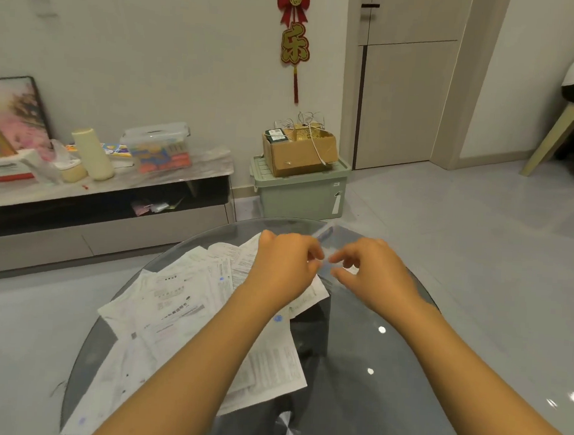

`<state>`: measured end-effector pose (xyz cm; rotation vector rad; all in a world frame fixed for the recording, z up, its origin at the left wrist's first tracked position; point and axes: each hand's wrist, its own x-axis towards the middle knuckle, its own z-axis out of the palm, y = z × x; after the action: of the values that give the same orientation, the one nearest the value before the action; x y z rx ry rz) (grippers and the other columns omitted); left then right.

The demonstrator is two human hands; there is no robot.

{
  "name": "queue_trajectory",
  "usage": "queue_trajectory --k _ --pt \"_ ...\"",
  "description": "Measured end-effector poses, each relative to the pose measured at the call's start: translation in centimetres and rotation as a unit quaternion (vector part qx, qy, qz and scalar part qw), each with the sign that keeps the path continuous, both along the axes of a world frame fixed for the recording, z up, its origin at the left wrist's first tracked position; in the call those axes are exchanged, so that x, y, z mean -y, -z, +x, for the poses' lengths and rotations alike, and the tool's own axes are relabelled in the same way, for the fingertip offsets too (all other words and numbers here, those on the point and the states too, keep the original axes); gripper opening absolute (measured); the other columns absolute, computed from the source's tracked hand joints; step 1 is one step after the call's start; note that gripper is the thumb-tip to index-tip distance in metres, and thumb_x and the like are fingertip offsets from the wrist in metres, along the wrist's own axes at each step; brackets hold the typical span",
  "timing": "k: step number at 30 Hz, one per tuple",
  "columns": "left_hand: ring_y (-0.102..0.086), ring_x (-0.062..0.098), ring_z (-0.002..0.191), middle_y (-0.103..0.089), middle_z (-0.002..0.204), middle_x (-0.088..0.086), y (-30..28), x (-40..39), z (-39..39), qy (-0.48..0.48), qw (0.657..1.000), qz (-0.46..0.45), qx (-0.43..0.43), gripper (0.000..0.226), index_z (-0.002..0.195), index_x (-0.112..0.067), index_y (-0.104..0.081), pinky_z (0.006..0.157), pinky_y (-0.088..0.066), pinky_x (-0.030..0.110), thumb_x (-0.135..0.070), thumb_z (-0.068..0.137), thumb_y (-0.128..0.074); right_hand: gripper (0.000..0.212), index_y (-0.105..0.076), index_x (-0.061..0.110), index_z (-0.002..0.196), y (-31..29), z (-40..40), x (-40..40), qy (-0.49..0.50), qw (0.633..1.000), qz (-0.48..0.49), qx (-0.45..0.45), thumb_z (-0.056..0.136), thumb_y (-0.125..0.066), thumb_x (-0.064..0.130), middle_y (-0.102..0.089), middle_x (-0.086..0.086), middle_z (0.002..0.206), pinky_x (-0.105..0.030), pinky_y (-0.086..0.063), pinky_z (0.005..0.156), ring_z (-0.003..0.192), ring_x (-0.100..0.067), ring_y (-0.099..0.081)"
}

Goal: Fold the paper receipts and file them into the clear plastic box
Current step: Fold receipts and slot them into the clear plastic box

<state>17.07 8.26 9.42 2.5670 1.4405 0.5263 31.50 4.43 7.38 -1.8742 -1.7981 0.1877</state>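
We are reaching both arms out over the round glass table [388,358]; our left hand [284,267] and right hand [373,273] are curling their fingers close together, pinching something we cannot tell; the paper receipts [179,311] are lying spread under our left arm.

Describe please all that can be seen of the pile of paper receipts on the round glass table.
The pile of paper receipts is a loose spread of white sheets and slips printed in small dark text, overlapping at different angles. They lie flat and unfolded on the left half of the round glass table, some reaching over its left edge. The person's left forearm crosses above them, and the left hand is over the pile's far end.
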Motion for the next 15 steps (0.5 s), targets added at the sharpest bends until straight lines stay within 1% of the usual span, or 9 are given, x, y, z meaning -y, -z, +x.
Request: queue_trajectory --k 2,4,6,9,11,13,15 --pt "-0.058 0.009 0.102 -0.067 0.109 -0.011 0.3 2.1 -2.5 -0.036 0.999 -0.010 0.005 0.021 0.111 -0.030 -0.064 0.102 -0.020 0.029 -0.036 0.095 -0.052 0.021 -0.069 0.026 0.105 0.4 -2.0 1.2 -0.021 1.000 0.000 -0.014 0.086 -0.064 0.032 -0.057 0.009 0.086 -0.029 -0.048 0.080 0.091 -0.010 -0.051" --pt "-0.057 0.011 0.105 -0.066 0.113 -0.012 1.1 3.8 -4.7 -0.068 0.997 -0.025 0.013 0.022 0.112 -0.032 -0.063 0.104 -0.021 0.030 -0.038 0.094 -0.052 0.021 -0.069 0.028 0.104 1.3 -4.1 2.0 -0.037 0.999 0.002 -0.026 0.085 -0.065 0.034 -0.060 0.010 0.088 -0.028 -0.050 0.081 0.090 -0.008 -0.053" --pt "-0.055 0.012 0.108 -0.065 0.115 -0.012 2.2 4.9 -6.1 -0.098 0.994 -0.037 0.024 0.023 0.112 -0.033 -0.063 0.103 -0.021 0.028 -0.040 0.093 -0.052 0.021 -0.068 0.029 0.104 2.1 -5.5 2.7 -0.050 0.998 -0.001 -0.035 0.084 -0.066 0.035 -0.057 0.013 0.087 -0.029 -0.052 0.081 0.089 -0.008 -0.055" --pt "-0.054 0.014 0.109 -0.064 0.116 -0.013 4.4 5.9 -7.8 -0.133 0.989 -0.048 0.036 0.024 0.113 -0.034 -0.063 0.097 -0.020 0.024 -0.043 0.093 -0.051 0.022 -0.067 0.031 0.106 3.0 -7.5 3.3 -0.089 0.996 -0.014 -0.009 0.086 -0.063 0.038 -0.054 0.015 0.089 -0.027 -0.052 0.082 0.086 -0.005 -0.052" --pt "-0.053 0.014 0.111 -0.063 0.119 -0.013 5.7 6.3 -8.5 -0.146 0.987 -0.056 0.042 0.025 0.113 -0.034 -0.063 0.100 -0.020 0.025 -0.043 0.093 -0.052 0.022 -0.066 0.031 0.106 3.7 -8.5 3.5 -0.117 0.993 -0.021 0.000 0.086 -0.061 0.039 -0.052 0.015 0.088 -0.026 -0.050 0.082 0.086 -0.004 -0.049" --pt "-0.050 0.014 0.116 -0.060 0.123 -0.012 6.3 6.5 -8.9 -0.144 0.988 -0.047 0.019 0.026 0.116 -0.034 -0.061 0.109 -0.021 0.031 -0.042 0.093 -0.052 0.023 -0.065 0.031 0.108 4.3 -8.9 3.5 -0.136 0.990 -0.027 0.005 0.087 -0.061 0.039 -0.051 0.015 0.088 -0.024 -0.048 0.081 0.084 -0.004 -0.047" --pt "-0.048 0.013 0.119 -0.056 0.127 -0.011 6.7 6.6 -9.5 -0.126 0.992 -0.029 -0.017 0.028 0.119 -0.034 -0.059 0.112 -0.021 0.034 -0.041 0.094 -0.050 0.025 -0.064 0.030 0.110 4.9 -9.2 3.4 -0.145 0.989 -0.037 0.020 0.087 -0.061 0.038 -0.054 0.012 0.091 -0.021 -0.044 0.078 0.085 -0.004 -0.046"
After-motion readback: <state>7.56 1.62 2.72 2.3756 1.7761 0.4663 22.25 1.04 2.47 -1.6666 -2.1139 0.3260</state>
